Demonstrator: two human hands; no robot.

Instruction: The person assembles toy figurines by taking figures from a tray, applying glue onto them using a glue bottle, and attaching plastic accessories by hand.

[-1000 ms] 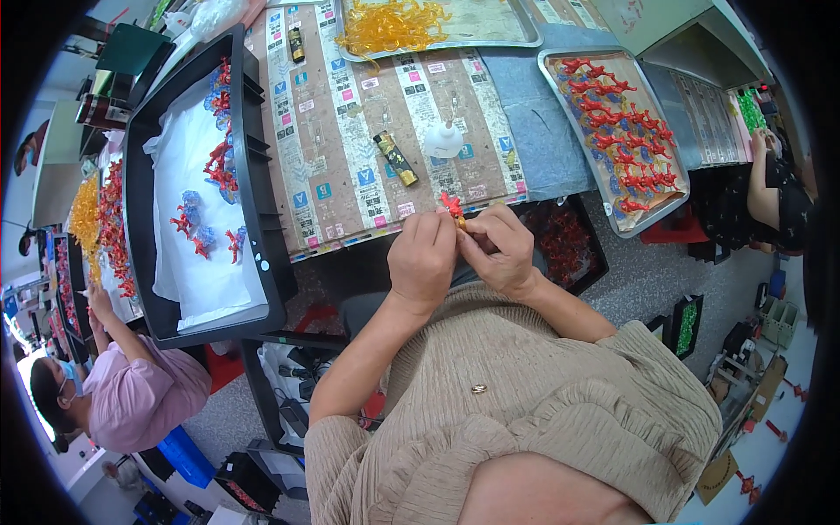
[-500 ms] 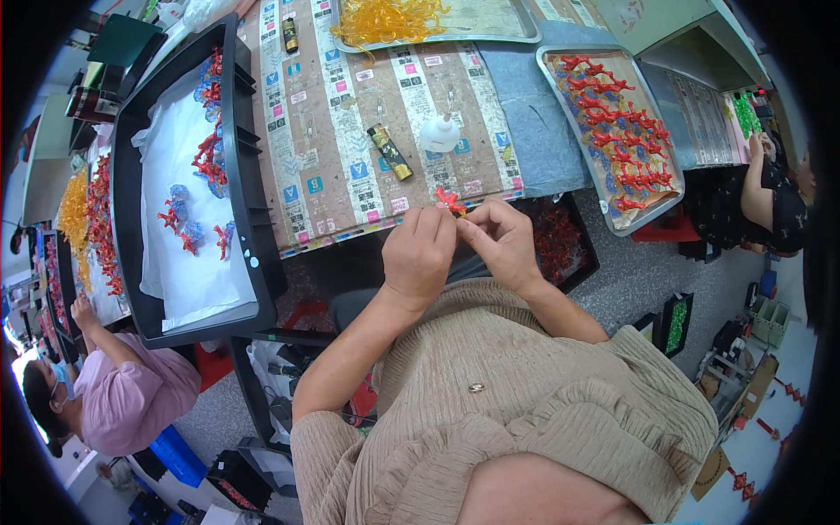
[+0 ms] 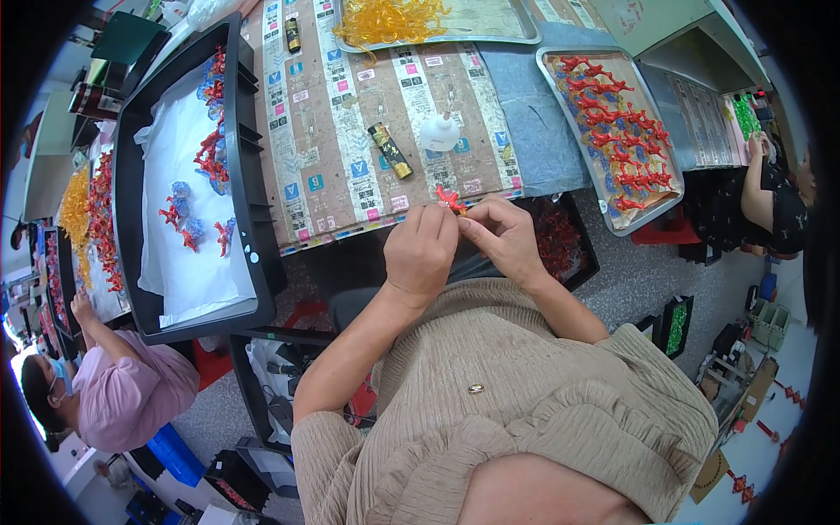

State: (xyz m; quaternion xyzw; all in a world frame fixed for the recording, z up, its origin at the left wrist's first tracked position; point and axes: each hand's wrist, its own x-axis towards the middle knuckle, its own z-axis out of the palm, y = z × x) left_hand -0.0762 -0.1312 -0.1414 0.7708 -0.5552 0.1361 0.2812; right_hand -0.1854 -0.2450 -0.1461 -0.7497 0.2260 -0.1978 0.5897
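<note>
Between my hands, at the near edge of the table, is a small red branching figurine [image 3: 450,200], partly hidden by my fingers. My left hand [image 3: 422,252] is closed on it from the left, fingers curled. From the right, my right hand [image 3: 502,238] pinches at its lower end with thumb and forefinger. Just beyond lie a black-and-gold lighter [image 3: 389,151] and a small white squeeze bottle [image 3: 439,133] with a thin metal tip.
A black tray [image 3: 267,289] with white paper and red-and-blue pieces stands left. A metal tray [image 3: 618,229] of similar pieces lies right. Yellow strips [image 3: 389,19] fill part of a far tray. A bin of red pieces [image 3: 560,241] sits below the table. People work at both sides.
Hardly anything differs. My hands and the red figurine have stayed in nearly the same place, with only a slight shift of the fingers.
</note>
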